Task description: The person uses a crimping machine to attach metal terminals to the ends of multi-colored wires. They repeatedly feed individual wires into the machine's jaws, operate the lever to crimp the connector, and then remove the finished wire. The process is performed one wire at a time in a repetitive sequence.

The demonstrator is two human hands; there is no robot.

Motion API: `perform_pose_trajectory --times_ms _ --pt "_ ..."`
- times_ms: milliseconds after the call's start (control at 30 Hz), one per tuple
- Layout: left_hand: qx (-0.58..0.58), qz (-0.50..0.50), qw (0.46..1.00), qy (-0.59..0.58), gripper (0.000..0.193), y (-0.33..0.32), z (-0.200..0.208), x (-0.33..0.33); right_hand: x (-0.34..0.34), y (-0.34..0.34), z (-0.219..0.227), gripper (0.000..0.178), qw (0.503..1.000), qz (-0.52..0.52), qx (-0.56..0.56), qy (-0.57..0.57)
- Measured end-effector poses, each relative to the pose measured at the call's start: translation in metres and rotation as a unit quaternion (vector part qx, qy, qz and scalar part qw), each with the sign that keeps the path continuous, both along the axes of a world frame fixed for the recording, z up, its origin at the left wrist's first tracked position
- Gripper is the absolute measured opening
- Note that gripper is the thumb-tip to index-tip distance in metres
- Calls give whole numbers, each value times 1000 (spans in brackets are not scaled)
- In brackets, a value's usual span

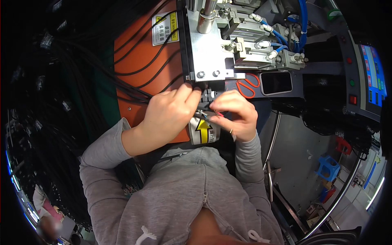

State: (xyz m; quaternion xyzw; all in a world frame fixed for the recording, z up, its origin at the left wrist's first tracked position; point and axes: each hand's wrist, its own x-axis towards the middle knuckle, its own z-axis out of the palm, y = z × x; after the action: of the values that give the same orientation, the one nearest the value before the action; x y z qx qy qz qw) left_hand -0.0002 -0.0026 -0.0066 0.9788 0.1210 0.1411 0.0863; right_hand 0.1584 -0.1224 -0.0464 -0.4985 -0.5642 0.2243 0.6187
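Several black cables run in from the left and pass behind my left hand. That hand is closed, its fingers curled round a black cable at the front of the machine. Close beside it, my right hand pinches the cable's thin wire end, where a bit of red shows between thumb and fingers. The exact tip is partly hidden by the fingers. Just above the gap between my hands sits a small black fixture, under the machine's metal block. A yellow arrow label is below my hands.
Red-handled scissors and a phone lie right of the fixture. Pneumatic cylinders with blue hoses stand at the back. An orange plate lies under the cables. At the far right are a control screen and a blue stool.
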Motion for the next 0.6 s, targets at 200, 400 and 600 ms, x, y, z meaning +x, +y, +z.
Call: perform_pose_trajectory --times_ms 200,400,600 --pt "-35 -117 961 -248 41 3 6 12 -7 -4 3 22 986 -122 24 115" --pt "-120 -88 970 -193 24 5 1 5 -31 5 11 24 969 -247 4 27" --pt "-96 -74 972 -202 18 5 -2 5 -34 6 12 21 973 -229 9 -17"
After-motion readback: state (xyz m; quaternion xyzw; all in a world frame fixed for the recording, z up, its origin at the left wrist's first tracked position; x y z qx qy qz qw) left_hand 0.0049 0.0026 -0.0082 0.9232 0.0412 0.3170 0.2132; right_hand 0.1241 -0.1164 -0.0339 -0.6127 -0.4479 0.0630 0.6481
